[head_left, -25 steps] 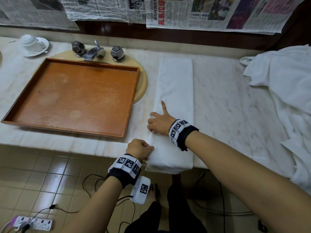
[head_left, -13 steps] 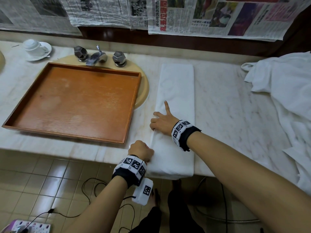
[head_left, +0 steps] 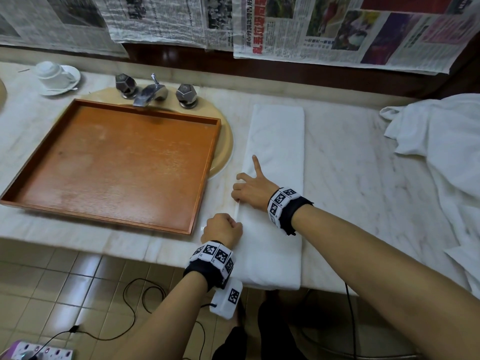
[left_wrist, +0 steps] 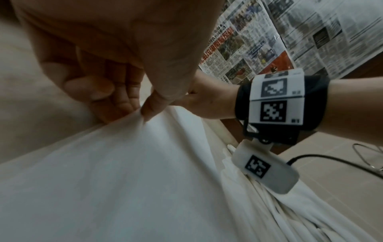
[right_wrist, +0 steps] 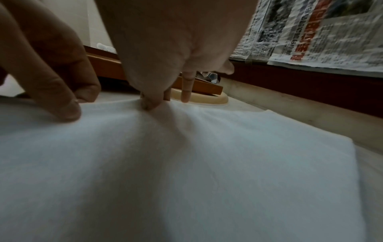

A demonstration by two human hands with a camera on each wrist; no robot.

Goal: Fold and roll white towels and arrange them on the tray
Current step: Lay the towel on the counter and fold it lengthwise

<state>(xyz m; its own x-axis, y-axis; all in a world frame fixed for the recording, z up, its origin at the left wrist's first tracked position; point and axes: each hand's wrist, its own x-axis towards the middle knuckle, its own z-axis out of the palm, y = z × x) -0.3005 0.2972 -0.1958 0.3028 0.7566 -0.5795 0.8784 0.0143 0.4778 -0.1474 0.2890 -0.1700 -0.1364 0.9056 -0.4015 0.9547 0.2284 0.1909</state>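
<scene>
A white towel (head_left: 275, 157), folded into a long narrow strip, lies on the marble counter and hangs a little over its front edge. My left hand (head_left: 222, 228) pinches the towel's left edge near the front; the left wrist view shows thumb and fingers of the left hand (left_wrist: 140, 114) closed on the cloth (left_wrist: 124, 163). My right hand (head_left: 249, 188) sits further along the same edge, its index finger pointing away and the others curled. In the right wrist view the right hand (right_wrist: 145, 104) presses and gathers the towel (right_wrist: 186, 163). The wooden tray (head_left: 117, 165) lies to the left with nothing on it.
A heap of loose white towels (head_left: 441, 152) fills the counter's right end. The tray lies over a basin with a faucet (head_left: 149, 93) behind it. A cup on a saucer (head_left: 55, 76) stands at the back left. Newspapers cover the wall. A power strip (head_left: 39, 353) and cables lie on the floor.
Both hands stay at the same spots on the towel's left edge. Only the head view has shifted slightly.
</scene>
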